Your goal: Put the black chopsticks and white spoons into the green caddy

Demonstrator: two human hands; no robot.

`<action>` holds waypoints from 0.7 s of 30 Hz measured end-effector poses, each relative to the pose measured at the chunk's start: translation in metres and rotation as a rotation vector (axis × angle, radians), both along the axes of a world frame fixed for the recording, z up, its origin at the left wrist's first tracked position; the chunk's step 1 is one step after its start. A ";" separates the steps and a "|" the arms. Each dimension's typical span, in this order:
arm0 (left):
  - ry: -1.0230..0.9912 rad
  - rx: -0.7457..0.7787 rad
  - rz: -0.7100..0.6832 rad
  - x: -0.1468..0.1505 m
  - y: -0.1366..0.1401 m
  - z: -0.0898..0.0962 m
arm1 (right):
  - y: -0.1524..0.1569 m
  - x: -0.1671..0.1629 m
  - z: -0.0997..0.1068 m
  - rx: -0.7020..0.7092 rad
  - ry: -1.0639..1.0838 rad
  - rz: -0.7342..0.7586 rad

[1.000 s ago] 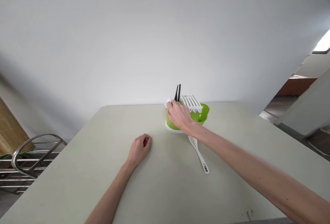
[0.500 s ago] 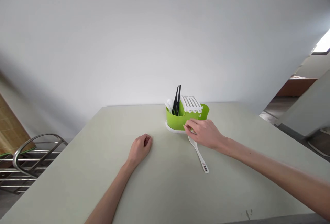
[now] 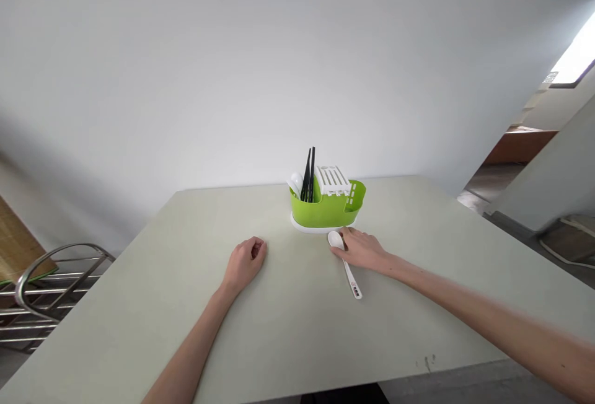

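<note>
table (image 3: 288, 323): pale grey-green top, smooth and matt, looks like laminate; a few small dark scuffs near the front edge
cutlery drainer (image 3: 325, 209): bright green plastic, smooth with a slight sheen, slotted at its right end
drainer base tray (image 3: 307, 228): white plastic, smooth
slotted insert (image 3: 332, 180): white plastic, ribbed
chopsticks (image 3: 308, 174): black, smooth, material cannot be told
spoon in the drainer (image 3: 296, 182): white, glossy
spoon on the table (image 3: 343, 260): white, glossy, plastic or ceramic; small dark print at the handle end
rack (image 3: 41, 292): bare metal tube and wire, shiny
wall (image 3: 232, 69): plain white, matt
</note>
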State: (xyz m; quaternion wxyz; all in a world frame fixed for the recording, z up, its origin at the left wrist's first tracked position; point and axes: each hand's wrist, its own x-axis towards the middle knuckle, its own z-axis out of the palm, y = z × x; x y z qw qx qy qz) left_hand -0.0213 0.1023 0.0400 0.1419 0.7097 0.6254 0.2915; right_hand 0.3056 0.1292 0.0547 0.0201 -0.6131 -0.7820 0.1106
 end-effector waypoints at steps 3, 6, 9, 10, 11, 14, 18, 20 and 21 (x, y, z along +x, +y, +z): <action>0.000 0.000 0.004 0.001 -0.001 0.002 | -0.003 -0.014 0.000 -0.001 0.026 0.033; -0.004 0.004 0.007 0.000 -0.001 0.002 | -0.007 -0.025 0.007 -0.007 0.072 0.094; -0.009 0.004 -0.002 -0.001 0.000 -0.001 | -0.009 -0.032 0.026 0.019 0.284 0.149; -0.008 0.004 -0.003 -0.001 0.000 -0.002 | -0.009 -0.034 0.036 0.038 0.386 0.163; -0.006 0.003 -0.003 -0.001 0.000 -0.002 | -0.009 -0.036 0.047 0.065 0.484 0.172; 0.002 -0.002 0.000 -0.001 0.000 -0.003 | -0.005 -0.038 0.088 0.195 0.683 0.169; 0.002 -0.006 -0.005 -0.001 -0.001 -0.001 | 0.006 -0.037 0.136 0.440 0.800 0.140; 0.000 -0.009 -0.004 -0.001 -0.002 -0.001 | 0.015 -0.037 0.149 0.600 0.764 0.158; 0.001 -0.010 -0.004 -0.001 -0.002 -0.001 | 0.020 -0.037 0.153 0.674 0.723 0.180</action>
